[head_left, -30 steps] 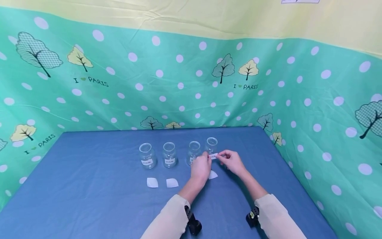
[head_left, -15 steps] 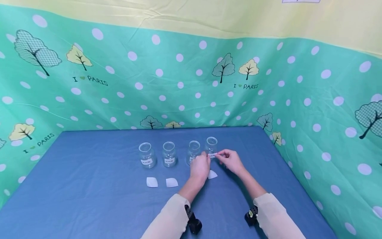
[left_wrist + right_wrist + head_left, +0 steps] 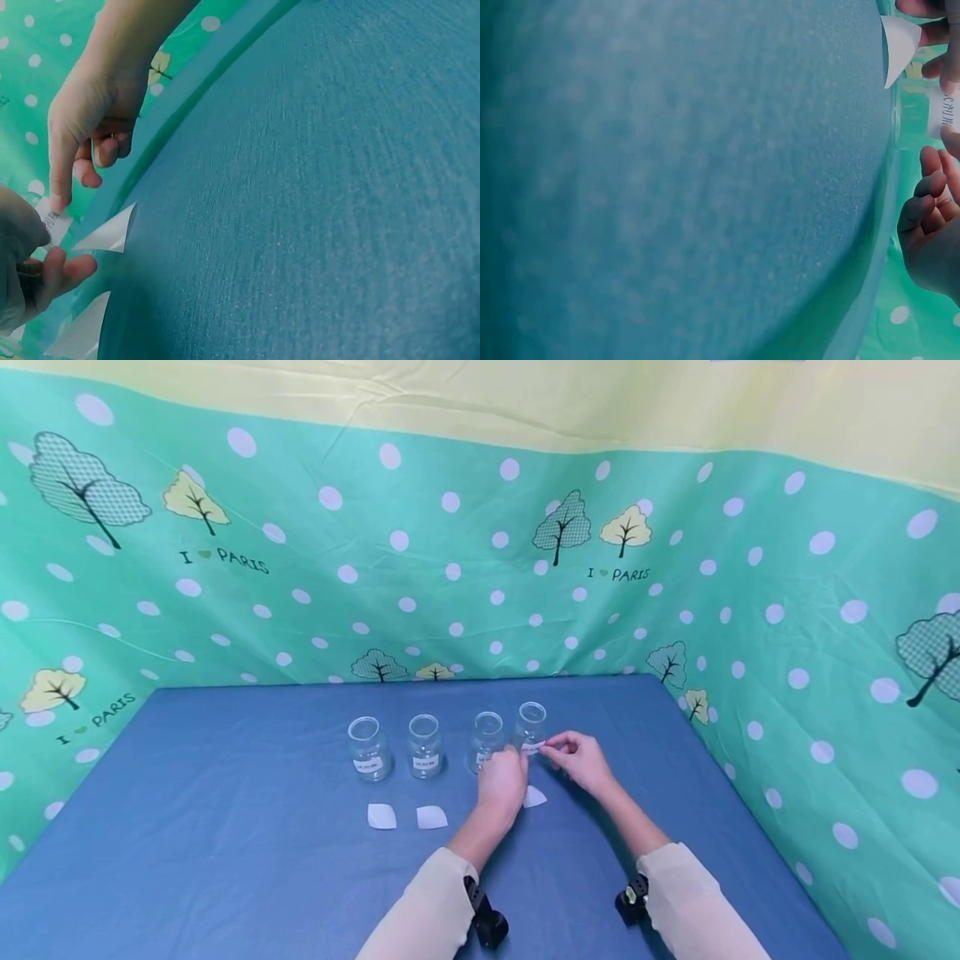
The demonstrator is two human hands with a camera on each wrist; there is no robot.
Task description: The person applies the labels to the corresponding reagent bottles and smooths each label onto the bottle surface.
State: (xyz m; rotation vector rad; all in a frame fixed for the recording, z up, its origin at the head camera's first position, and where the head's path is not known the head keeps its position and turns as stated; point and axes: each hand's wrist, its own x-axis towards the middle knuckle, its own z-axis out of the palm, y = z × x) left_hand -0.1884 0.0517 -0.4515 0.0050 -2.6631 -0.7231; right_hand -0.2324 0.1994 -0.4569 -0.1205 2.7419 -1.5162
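A small white printed label lies at the front of the far-right clear glass jar, which stands upright. My left hand pinches the label's left end, while my right hand pinches its right end. In the right wrist view, the label shows printed characters between the two thumbs. Whether its whole back touches the glass cannot be told. Just left stands another glass jar, its label partly covered by my left hand. A curled piece of white backing paper lies below the hands, partly hidden.
Two more upright glass jars stand left in the row, the outer jar and the inner jar, each bearing a white label. Two white paper pieces, one left and one right, lie before them on the blue tablecloth.
Both hands have brought the label slightly up and back toward the far-right jar, and it now sits across the jar's front. The other jars and papers stay put.
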